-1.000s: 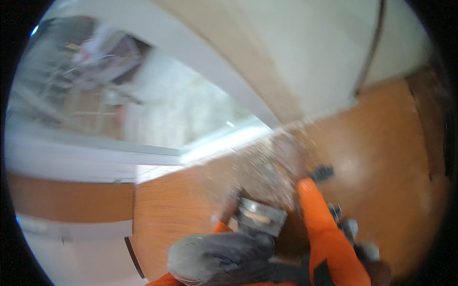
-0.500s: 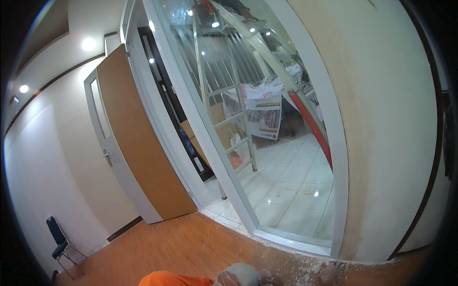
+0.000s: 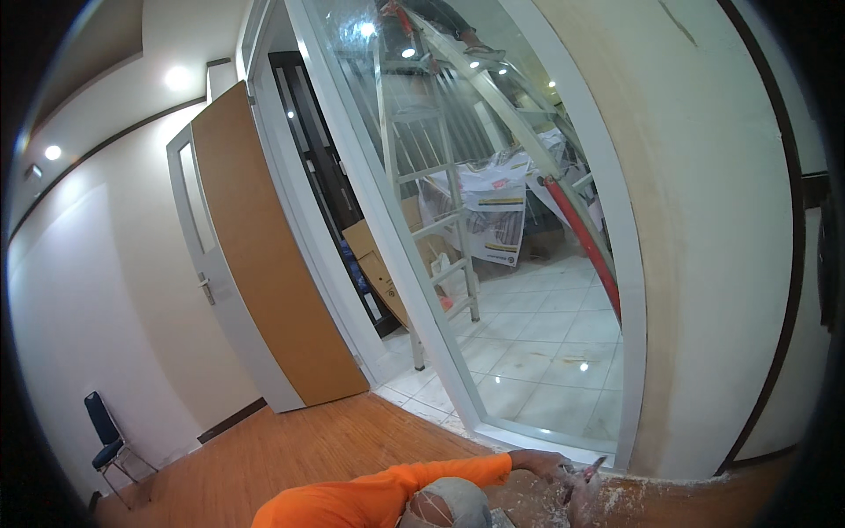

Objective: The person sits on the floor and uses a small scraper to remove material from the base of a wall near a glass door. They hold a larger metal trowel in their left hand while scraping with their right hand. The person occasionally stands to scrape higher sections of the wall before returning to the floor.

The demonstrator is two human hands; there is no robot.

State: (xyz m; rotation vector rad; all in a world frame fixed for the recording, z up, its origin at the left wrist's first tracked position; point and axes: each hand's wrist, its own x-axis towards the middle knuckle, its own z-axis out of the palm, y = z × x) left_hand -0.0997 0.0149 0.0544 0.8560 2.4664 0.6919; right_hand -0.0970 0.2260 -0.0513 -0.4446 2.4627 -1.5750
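Observation:
Neither of my hands is in view. At the bottom edge is another person with an orange sleeve (image 3: 378,493) and a grey cap (image 3: 462,502), seen from above. That person's arm stretches right along the floor to the foot of the glass panel's white frame (image 3: 546,444). The person's hand (image 3: 541,462) is beside a small slim reddish thing (image 3: 594,468), too small to name. A second hand seems to be just below it, partly blurred. Whitish dust and crumbs (image 3: 616,502) lie on the floor around there.
Behind the glass stands a stepladder (image 3: 449,194) with a red-marked leg, and a foot (image 3: 480,48) shows high on it. Printed sheeting (image 3: 493,207) and a cardboard box (image 3: 374,264) are there too. An open brown door (image 3: 264,264) and a dark chair (image 3: 106,431) are at the left.
The other person's orange arm has come into view and reaches right to the frame's foot. The cap has shifted slightly right, and the room sits slightly differently in view.

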